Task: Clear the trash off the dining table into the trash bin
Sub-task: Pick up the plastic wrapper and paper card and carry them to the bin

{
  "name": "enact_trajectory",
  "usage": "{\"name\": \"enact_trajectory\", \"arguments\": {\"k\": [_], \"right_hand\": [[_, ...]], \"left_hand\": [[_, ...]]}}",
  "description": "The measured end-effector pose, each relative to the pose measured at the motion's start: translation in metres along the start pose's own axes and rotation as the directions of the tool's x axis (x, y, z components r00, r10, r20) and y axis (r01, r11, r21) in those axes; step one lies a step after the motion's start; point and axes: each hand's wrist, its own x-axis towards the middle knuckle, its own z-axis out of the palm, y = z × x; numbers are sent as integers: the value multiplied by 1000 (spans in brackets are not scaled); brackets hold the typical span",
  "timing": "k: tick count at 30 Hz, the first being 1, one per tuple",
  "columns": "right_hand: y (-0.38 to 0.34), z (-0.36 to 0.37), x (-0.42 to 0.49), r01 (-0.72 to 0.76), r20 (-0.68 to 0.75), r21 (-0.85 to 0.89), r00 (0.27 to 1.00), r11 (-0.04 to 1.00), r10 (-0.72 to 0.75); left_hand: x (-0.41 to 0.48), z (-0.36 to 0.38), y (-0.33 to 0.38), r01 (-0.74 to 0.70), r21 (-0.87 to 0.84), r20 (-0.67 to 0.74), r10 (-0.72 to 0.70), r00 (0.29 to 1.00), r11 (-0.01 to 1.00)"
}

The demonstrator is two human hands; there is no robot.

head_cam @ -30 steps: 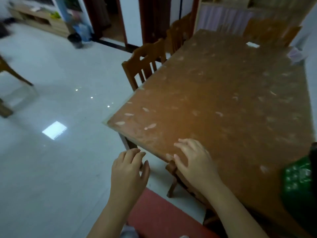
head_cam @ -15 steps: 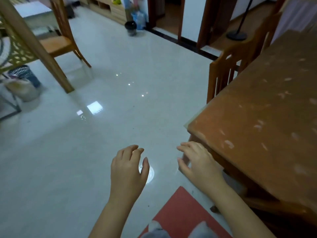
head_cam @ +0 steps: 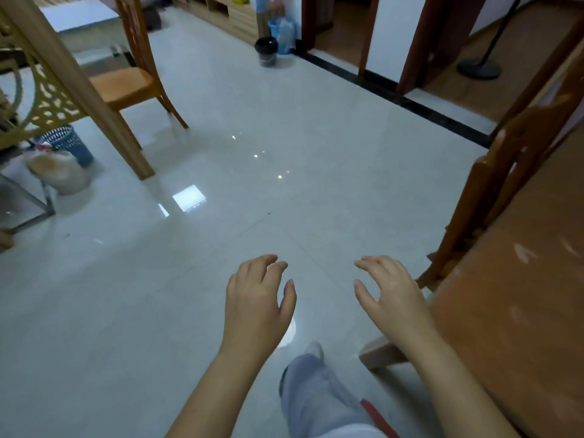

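Both of my hands hover over the pale tiled floor with nothing in them. My left hand (head_cam: 259, 305) has its fingers loosely curled and apart. My right hand (head_cam: 390, 297) is spread, just left of the brown dining table (head_cam: 518, 311), whose corner fills the right edge. A blue perforated trash bin (head_cam: 68, 143) stands at the far left beside a wooden post. A small black bin (head_cam: 266, 50) with a dark liner stands at the far wall near the doorways. No trash shows on the visible part of the table.
A wooden chair (head_cam: 505, 184) is tucked against the table on the right. Another chair (head_cam: 126, 80) and a slanted wooden post (head_cam: 85, 99) stand at the left, with a filled plastic bag (head_cam: 58, 172) by the blue bin. My trouser leg (head_cam: 316, 390) steps forward.
The view has swung left, away from the tabletop toward the open floor. My right hand has left the table's edge, and the blue bin and far black bin have come into view.
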Motion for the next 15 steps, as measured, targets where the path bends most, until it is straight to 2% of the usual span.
{"name": "enact_trajectory", "arguments": {"k": [8, 15], "right_hand": [[4, -16, 169, 1, -143, 29, 990, 1000, 3], [35, -5, 256, -133, -165, -1, 978, 991, 131]], "left_hand": [[172, 16, -14, -77, -10, -42, 77, 996, 997], [287, 71, -31, -155, -70, 19, 157, 987, 985]]}}
